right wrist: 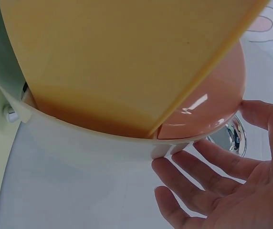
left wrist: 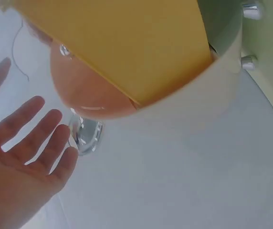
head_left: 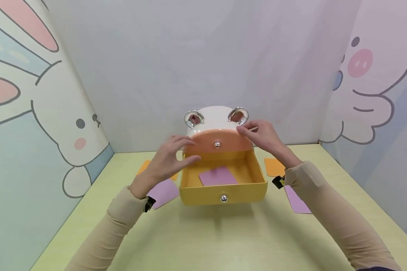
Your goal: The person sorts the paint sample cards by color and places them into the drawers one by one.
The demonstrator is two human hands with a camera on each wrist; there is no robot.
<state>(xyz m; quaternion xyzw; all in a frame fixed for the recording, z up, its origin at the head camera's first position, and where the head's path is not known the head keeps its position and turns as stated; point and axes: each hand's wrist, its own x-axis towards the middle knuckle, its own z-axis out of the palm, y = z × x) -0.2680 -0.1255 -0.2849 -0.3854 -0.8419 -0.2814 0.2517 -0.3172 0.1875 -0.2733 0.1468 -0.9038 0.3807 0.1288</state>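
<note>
A small white chest of drawers (head_left: 214,113) with two shiny ear-like rings stands on the table. Its lower yellow drawer (head_left: 245,193) is pulled well out, and a purple paper square (head_left: 218,176) lies inside. The upper orange drawer (head_left: 203,141), with a silver knob, sits closed above it. My left hand (head_left: 167,160) hovers at the chest's left side, fingers spread and holding nothing; the left wrist view shows its palm (left wrist: 22,176). My right hand (head_left: 262,137) touches the upper right edge of the chest with its thumb and fingertips; in the right wrist view the fingers (right wrist: 184,181) reach along the white side.
Left of the chest lie an orange paper square (head_left: 144,166) and a purple one (head_left: 164,192). Another orange square (head_left: 274,167) and purple square (head_left: 296,201) lie at the right, partly behind the right forearm. Walls with cartoon animals (head_left: 78,139) enclose the table (head_left: 203,244).
</note>
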